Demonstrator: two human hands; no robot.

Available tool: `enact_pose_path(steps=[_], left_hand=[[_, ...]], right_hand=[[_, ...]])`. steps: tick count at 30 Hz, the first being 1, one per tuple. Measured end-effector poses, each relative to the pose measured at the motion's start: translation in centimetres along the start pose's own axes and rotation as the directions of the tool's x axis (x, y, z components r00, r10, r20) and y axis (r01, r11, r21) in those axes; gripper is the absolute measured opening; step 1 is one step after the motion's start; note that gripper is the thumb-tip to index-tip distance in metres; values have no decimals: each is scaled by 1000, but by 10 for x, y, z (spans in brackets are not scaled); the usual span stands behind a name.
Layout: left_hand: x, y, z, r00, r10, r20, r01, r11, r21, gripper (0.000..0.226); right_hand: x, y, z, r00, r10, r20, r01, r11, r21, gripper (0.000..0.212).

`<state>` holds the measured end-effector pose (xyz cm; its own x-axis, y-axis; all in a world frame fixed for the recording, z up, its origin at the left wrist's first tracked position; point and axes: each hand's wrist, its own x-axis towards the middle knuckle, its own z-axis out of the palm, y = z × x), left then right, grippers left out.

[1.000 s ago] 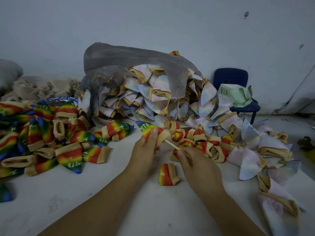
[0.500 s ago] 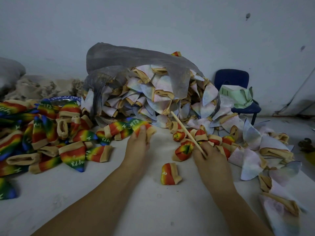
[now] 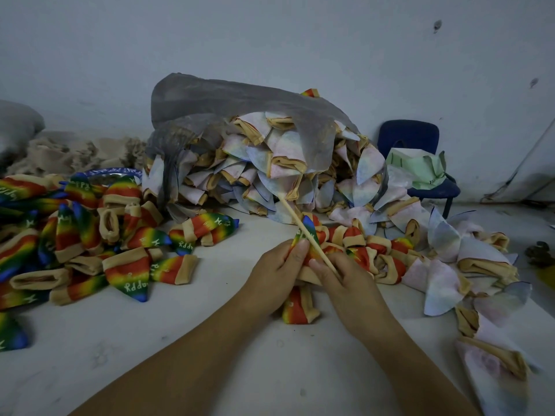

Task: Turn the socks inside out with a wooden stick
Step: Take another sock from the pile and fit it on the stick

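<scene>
Many pale pastel socks with tan cuffs (image 3: 279,151) spilled from an open grey translucent plastic bag (image 3: 216,97). In front of it, the left hand (image 3: 276,271) pinched a rainbow-striped sock (image 3: 309,228), and the right hand (image 3: 348,280) pinched a thin wooden stick (image 3: 300,225) slanting up across that sock. More rainbow socks (image 3: 129,265) lay heaped at the left of the white counter (image 3: 270,370). A blue chair (image 3: 405,136) stood against the grey wall (image 3: 270,40).

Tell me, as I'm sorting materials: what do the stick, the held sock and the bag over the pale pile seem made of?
Stick: likely bare wood, pale, matte, straight. Sock: soft knit fabric, rainbow print, tan cuff, creasing under the grip. Bag: seemingly thin plastic, grey, translucent; socks show through.
</scene>
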<state>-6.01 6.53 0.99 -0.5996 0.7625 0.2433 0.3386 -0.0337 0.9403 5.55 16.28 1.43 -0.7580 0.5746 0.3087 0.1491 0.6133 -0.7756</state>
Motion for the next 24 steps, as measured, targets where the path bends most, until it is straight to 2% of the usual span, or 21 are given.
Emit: enact_pose_path(steps=[5, 8, 10, 14, 19, 22, 24], left_hand=[[7, -1, -3, 982, -188, -3, 186, 971, -147, 58], [11, -2, -11, 960, -272, -71, 255, 949, -187, 64], [11, -5, -13, 967, -247, -67, 237, 963, -126, 68], [3, -7, 1, 990, -77, 115, 62, 991, 122, 81], [4, -6, 3, 981, 72, 178, -115, 963, 244, 59], [4, -4, 3, 980, 106, 169, -146, 959, 244, 43], [5, -4, 2, 984, 101, 149, -132, 968, 212, 43]], right_hand=[[-2, -6, 4, 996, 63, 66, -68, 994, 87, 29], [-3, -6, -1, 997, 78, -20, -73, 984, 160, 36], [-3, -7, -5, 994, 83, -74, -66, 977, 203, 36], [-4, -11, -1, 996, 86, 11, -85, 945, 317, 39], [0, -11, -5, 972, 216, 90, -230, 818, 528, 25], [0, -9, -8, 973, 223, 64, -217, 776, 593, 21], [1, -7, -10, 973, 228, 26, -194, 757, 624, 17]])
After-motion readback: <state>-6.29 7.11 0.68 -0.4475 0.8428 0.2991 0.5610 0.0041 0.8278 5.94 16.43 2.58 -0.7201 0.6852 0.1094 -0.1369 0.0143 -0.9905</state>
